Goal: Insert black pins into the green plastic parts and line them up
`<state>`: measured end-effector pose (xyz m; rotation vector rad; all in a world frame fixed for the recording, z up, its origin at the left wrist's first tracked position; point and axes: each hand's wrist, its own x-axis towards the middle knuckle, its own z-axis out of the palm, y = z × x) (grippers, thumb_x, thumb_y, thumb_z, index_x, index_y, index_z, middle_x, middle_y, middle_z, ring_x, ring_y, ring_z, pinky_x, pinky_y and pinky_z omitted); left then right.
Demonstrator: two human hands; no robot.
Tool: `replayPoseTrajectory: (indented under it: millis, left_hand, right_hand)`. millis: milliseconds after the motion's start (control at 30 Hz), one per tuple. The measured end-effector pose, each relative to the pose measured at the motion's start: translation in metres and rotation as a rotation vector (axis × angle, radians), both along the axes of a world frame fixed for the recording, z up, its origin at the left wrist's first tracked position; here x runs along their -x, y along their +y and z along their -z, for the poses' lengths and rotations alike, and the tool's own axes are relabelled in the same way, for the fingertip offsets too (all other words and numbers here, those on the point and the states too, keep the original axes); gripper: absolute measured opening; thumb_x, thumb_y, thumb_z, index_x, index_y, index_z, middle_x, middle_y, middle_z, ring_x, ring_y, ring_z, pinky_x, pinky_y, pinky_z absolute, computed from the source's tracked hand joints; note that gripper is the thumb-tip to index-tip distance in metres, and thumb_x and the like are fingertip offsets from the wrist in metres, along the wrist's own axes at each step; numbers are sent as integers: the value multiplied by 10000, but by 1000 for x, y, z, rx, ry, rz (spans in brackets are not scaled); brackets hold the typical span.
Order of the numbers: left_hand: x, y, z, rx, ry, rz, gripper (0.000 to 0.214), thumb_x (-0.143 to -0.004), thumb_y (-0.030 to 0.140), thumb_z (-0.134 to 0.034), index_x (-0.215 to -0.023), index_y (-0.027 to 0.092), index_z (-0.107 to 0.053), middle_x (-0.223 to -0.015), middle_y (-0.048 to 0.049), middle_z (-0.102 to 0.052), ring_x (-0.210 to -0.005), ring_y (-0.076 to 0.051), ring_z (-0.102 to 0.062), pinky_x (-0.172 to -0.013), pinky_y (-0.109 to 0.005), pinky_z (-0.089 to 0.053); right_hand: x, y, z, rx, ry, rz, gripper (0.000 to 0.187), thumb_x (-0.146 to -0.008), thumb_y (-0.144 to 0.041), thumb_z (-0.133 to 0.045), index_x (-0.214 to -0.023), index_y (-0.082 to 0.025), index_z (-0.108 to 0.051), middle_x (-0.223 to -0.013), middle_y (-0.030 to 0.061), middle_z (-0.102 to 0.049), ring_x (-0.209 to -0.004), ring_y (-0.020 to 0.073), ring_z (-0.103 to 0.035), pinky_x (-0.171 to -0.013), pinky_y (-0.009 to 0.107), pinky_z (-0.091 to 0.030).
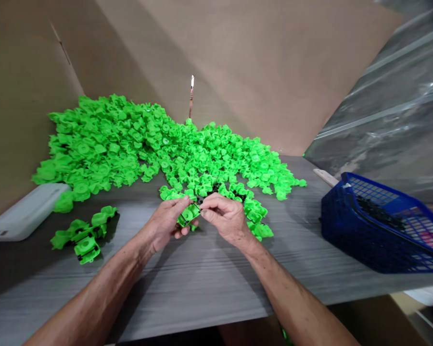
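My left hand (166,222) grips a bright green plastic part (188,216) between thumb and fingers, over the middle of the table. Black pieces show along that part's edges. My right hand (226,216) pinches at the part's right edge; what is between its fingertips is too small to make out. Just behind and to the right of my hands lie loose green parts (257,211), with small black pieces (238,194) among them. On the left, a small group of green parts fitted with black pieces (87,249) rests on the table.
A large heap of green parts (126,139) spreads along the cardboard wall (245,62). On the right stands a blue plastic basket (364,245) holding small black pieces (380,214). A white box-shaped object (29,211) lies at the left of the grey table (202,293).
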<state>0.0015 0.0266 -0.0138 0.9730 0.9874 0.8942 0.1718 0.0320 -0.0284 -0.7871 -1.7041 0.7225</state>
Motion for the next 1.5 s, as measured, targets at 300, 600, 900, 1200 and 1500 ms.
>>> replayPoseTrajectory:
  millis: [300, 600, 900, 1200, 1500]
  left_hand:
    - [0, 0, -1, -12, 9, 19, 399, -768, 532, -625, -851, 142, -606, -589, -45, -635, -363, -80, -479, -302, -145, -282]
    - [0, -1, -3, 15, -8, 24, 381, -765, 521, -634, -810, 145, -594, -581, -48, -631, -370, -77, -475, -308, -138, -286]
    - [0, 0, -5, 56, -47, 39, 336, -773, 475, -638, -812, 142, -604, -573, -60, -635, -367, -83, -478, -306, -140, -288]
    - [0, 0, -4, 22, -34, 45, 389, -690, 503, -721, -754, 144, -585, -571, -44, -626, -358, -69, -462, -306, -138, -270]
    - [2, -3, -6, -66, -58, 30, 369, -740, 498, -689, -790, 143, -600, -591, -25, -617, -384, -69, -475, -327, -146, -293]
  right_hand:
    - [3, 0, 3, -77, -94, 13, 97, -786, -125, -641, -773, -197, -706, -770, 15, -643, -712, 128, -605, -632, 249, -482]
    - [3, -1, 4, -84, -119, -33, 104, -813, -122, -616, -788, -187, -694, -781, 19, -634, -717, 123, -609, -662, 243, -498]
    - [4, -5, -1, -92, -138, -28, 104, -827, -131, -587, -781, -188, -661, -750, 11, -620, -703, 126, -598, -656, 250, -484]
    - [5, -7, -1, -77, -108, -23, 115, -827, -112, -582, -792, -186, -663, -753, 10, -623, -707, 124, -607, -649, 245, -487]
    - [8, -9, -2, -80, -3, -17, 100, -815, -117, -617, -835, -192, -680, -820, 22, -645, -694, 122, -636, -656, 265, -529]
